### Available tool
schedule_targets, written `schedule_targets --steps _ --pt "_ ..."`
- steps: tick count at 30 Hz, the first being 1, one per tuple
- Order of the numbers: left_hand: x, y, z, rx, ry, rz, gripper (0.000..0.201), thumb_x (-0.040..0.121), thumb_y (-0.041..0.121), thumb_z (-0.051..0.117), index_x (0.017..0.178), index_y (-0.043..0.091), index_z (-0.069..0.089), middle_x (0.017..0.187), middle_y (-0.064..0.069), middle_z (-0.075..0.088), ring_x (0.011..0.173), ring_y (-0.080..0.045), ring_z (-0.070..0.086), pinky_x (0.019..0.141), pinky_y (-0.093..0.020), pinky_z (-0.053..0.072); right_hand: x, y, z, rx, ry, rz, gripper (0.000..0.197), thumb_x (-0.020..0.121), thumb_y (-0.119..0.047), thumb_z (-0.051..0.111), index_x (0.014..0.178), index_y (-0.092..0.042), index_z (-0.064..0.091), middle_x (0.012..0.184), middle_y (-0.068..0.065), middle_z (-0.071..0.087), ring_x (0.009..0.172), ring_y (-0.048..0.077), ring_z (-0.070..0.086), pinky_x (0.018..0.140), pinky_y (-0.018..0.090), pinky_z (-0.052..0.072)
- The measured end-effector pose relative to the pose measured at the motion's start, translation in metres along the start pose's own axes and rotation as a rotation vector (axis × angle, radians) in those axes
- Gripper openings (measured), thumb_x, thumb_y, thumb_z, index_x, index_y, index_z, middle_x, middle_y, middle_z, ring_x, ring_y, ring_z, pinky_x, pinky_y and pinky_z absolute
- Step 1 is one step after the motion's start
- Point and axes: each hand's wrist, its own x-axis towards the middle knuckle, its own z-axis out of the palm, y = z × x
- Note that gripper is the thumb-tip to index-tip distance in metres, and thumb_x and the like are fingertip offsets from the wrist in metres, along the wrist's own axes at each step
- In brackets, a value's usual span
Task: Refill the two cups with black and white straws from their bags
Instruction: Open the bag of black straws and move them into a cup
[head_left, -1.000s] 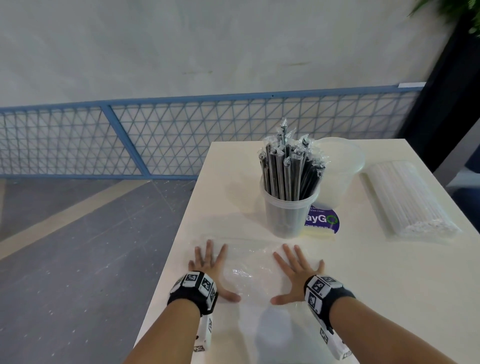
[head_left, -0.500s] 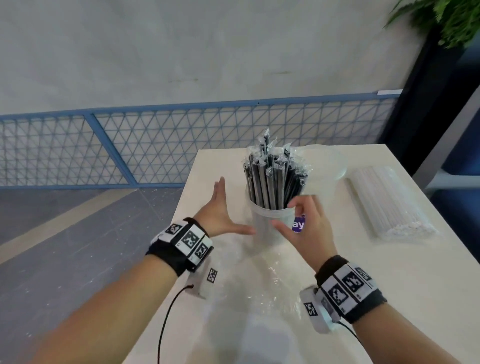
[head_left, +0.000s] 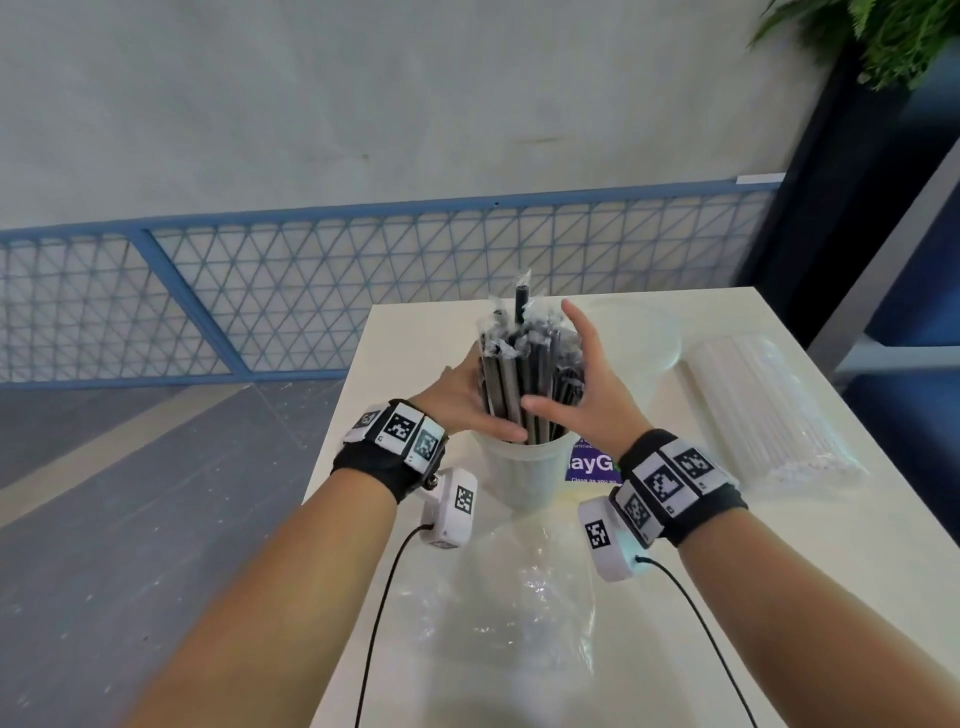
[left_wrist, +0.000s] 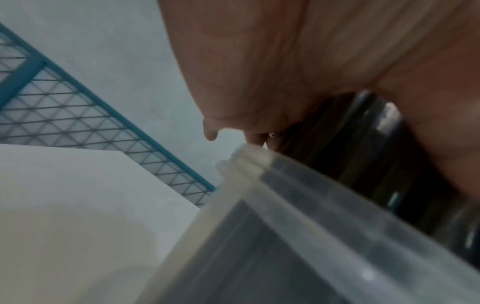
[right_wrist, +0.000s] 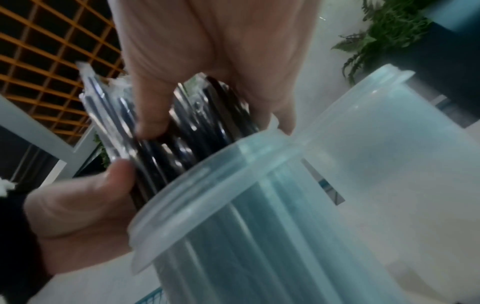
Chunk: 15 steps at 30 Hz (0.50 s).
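A bundle of wrapped black straws (head_left: 524, 384) stands upright in a translucent cup (head_left: 524, 473) on the white table (head_left: 779, 571). My left hand (head_left: 467, 395) wraps the bundle from the left, thumb across its front just above the rim. My right hand (head_left: 587, 374) cups it from the right, thumb in front and fingers up along the side. In the right wrist view, my right hand's fingers (right_wrist: 153, 115) press on the black straws (right_wrist: 182, 139) above the cup's rim (right_wrist: 233, 164). The second cup (head_left: 649, 338) stands behind. A bag of white straws (head_left: 769, 410) lies at the right.
An empty clear plastic bag (head_left: 509, 613) lies flat on the table in front of the cup. A purple sticker (head_left: 592, 462) shows beside the cup's base. The table's left edge is close to my left wrist; a blue mesh fence (head_left: 260, 301) runs behind.
Both hands left the flat bag, rose to the cup and closed in on the black straws from either side. The camera moved nearer.
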Motion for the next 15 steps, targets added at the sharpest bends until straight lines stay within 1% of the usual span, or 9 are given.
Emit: schedule_targets --steps 3,4,5,7,9,10,11,13,15 --pt "0.002 0.012 0.003 0.006 0.09 0.12 0.102 0.06 -0.004 0.082 0.14 0.014 0.022 0.116 0.017 0.049 0.109 0.004 0.048 0.089 -0.007 0.042 0.005 -0.009 0.002 0.045 0.069 -0.042 0.076 0.078 -0.008 0.07 0.138 -0.021 0.025 0.126 -0.002 0.053 0.111 0.004 0.055 0.092 0.012 0.043" --pt "0.001 0.016 0.004 -0.004 0.131 0.161 0.104 0.058 -0.003 0.083 0.14 0.015 0.021 0.117 0.017 0.047 0.109 0.008 0.047 0.091 -0.008 0.041 0.008 -0.012 0.001 0.045 0.094 -0.054 0.073 0.078 -0.007 0.069 0.137 -0.018 0.027 0.124 -0.001 0.054 0.11 0.006 0.056 0.092 0.01 0.043" --pt "0.001 0.02 0.004 -0.02 0.156 0.198 0.106 0.056 -0.002 0.084 0.14 0.014 0.02 0.117 0.017 0.047 0.108 0.01 0.047 0.092 -0.006 0.041 0.01 -0.016 0.0 0.03 0.105 -0.078 0.072 0.078 -0.008 0.069 0.136 -0.016 0.028 0.126 0.002 0.052 0.112 0.009 0.054 0.094 0.012 0.043" --pt "-0.002 0.024 0.001 -0.044 0.17 0.265 0.111 0.052 0.004 0.087 0.14 0.013 0.02 0.121 0.013 0.048 0.11 0.009 0.05 0.094 -0.008 0.042 0.014 -0.019 -0.005 -0.019 0.096 -0.141 0.07 0.076 -0.013 0.07 0.134 -0.019 0.032 0.13 0.006 0.048 0.118 0.011 0.05 0.098 0.015 0.041" --pt "-0.008 0.029 -0.001 -0.06 0.163 0.303 0.118 0.05 0.016 0.087 0.143 0.021 0.015 0.133 0.004 0.046 0.121 0.0 0.048 0.101 -0.02 0.042 0.013 -0.024 -0.008 -0.054 0.086 -0.174 0.066 0.075 -0.024 0.069 0.131 -0.028 0.034 0.13 0.004 0.045 0.116 -0.001 0.045 0.095 0.005 0.036" --pt "-0.011 0.032 -0.003 -0.053 0.178 0.312 0.118 0.051 0.02 0.087 0.143 0.027 0.013 0.137 0.005 0.042 0.127 -0.004 0.044 0.105 -0.026 0.04 0.013 -0.026 -0.009 -0.055 0.086 -0.191 0.065 0.075 -0.032 0.066 0.13 -0.031 0.033 0.13 0.002 0.044 0.117 -0.005 0.042 0.097 0.004 0.034" --pt "-0.015 0.037 -0.003 -0.039 0.209 0.333 0.115 0.055 0.02 0.086 0.143 0.032 0.013 0.138 0.011 0.038 0.13 -0.004 0.039 0.109 -0.028 0.035 0.012 -0.028 -0.008 -0.047 0.1 -0.205 0.064 0.075 -0.037 0.063 0.131 -0.032 0.032 0.13 0.001 0.043 0.118 -0.005 0.041 0.101 0.007 0.034" --pt "-0.018 0.042 -0.003 0.003 0.296 0.412 0.103 0.068 0.014 0.08 0.143 0.032 0.013 0.134 0.019 0.036 0.132 0.004 0.031 0.113 -0.02 0.025 0.01 -0.031 -0.006 -0.029 0.143 -0.225 0.062 0.08 -0.033 0.062 0.133 -0.031 0.03 0.132 0.0 0.042 0.123 0.0 0.04 0.106 0.014 0.033" --pt "-0.02 0.046 -0.001 0.08 0.364 0.489 0.089 0.076 0.014 0.072 0.144 0.027 0.016 0.14 0.009 0.039 0.135 0.003 0.029 0.113 -0.016 0.022 0.01 -0.033 -0.003 -0.076 0.165 -0.25 0.06 0.085 -0.024 0.059 0.138 -0.027 0.031 0.135 0.001 0.041 0.126 0.003 0.038 0.106 0.01 0.03"
